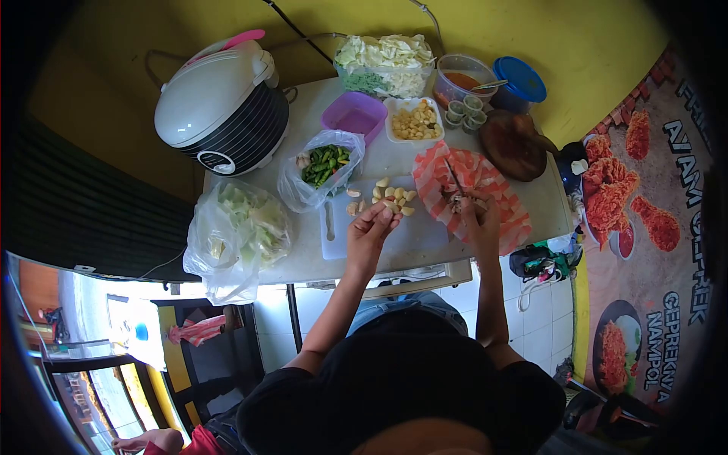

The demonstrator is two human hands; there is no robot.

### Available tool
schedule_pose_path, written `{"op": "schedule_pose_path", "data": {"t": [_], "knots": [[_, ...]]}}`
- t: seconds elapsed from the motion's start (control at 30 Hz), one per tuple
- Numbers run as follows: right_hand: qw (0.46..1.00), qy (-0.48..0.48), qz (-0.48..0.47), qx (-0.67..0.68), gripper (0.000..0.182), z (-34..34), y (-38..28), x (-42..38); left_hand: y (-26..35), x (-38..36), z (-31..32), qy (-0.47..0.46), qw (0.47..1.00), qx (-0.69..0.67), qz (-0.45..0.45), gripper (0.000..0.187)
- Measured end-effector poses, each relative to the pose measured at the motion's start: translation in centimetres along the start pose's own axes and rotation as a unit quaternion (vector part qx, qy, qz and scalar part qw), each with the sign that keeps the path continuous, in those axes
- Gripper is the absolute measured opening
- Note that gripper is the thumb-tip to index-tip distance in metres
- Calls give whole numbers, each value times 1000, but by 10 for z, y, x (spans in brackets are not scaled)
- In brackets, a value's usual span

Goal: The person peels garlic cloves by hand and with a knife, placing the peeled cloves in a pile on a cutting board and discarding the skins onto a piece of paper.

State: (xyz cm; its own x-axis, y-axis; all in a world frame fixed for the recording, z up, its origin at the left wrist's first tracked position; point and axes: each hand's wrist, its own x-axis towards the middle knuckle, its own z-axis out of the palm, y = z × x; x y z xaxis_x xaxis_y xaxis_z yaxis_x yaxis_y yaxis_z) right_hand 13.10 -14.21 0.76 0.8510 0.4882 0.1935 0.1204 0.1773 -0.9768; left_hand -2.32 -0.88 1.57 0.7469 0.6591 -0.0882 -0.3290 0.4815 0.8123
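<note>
My left hand [373, 225] is over the white cutting board [413, 235], fingers pinched on a peeled garlic clove at the edge of a small pile of peeled garlic cloves [390, 196]. My right hand [479, 214] grips a knife [455, 182] whose blade points away from me, over the red-and-white striped plastic bag [493, 178]. A small bit of garlic seems held under the right fingers; it is too small to tell.
A rice cooker [224, 106] stands at the back left. A bag of green chillies [322, 168], a bag of cabbage [239, 227], a purple tub [353, 114], a tray of yellow pieces [415, 121], a cabbage box [385, 62], a sauce tub [462, 80] and a brown mortar [513, 144] crowd the table.
</note>
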Motion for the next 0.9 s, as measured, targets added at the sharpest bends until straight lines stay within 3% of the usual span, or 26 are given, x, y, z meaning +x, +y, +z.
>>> {"op": "schedule_pose_path", "data": {"t": [0.1,0.2,0.3,0.4,0.67,0.77,0.87,0.9], "knots": [[992,-118,51,1,24,5,-21,-13,-1,-1,5,5,999,41,17,23],[965,-242,62,-83,32,18,-51,-25,2,-3,9,-7,993,101,62,17],[949,-294,-29,-113,37,28,-65,-26,-1,-4,2,-37,981,149,121,13],[942,-297,-101,-116,36,30,-60,-25,3,-5,-1,-42,969,190,152,14],[932,-315,-95,-149,35,32,-71,-26,32,-13,6,-54,883,386,262,18],[932,-316,-97,-149,35,33,-71,-27,38,-16,12,-35,870,417,262,16],[939,-299,-116,-128,35,39,-65,-29,24,-15,4,-11,924,341,171,16],[941,-291,-125,-117,35,40,-60,-29,27,-16,4,-14,917,364,161,16]]}}
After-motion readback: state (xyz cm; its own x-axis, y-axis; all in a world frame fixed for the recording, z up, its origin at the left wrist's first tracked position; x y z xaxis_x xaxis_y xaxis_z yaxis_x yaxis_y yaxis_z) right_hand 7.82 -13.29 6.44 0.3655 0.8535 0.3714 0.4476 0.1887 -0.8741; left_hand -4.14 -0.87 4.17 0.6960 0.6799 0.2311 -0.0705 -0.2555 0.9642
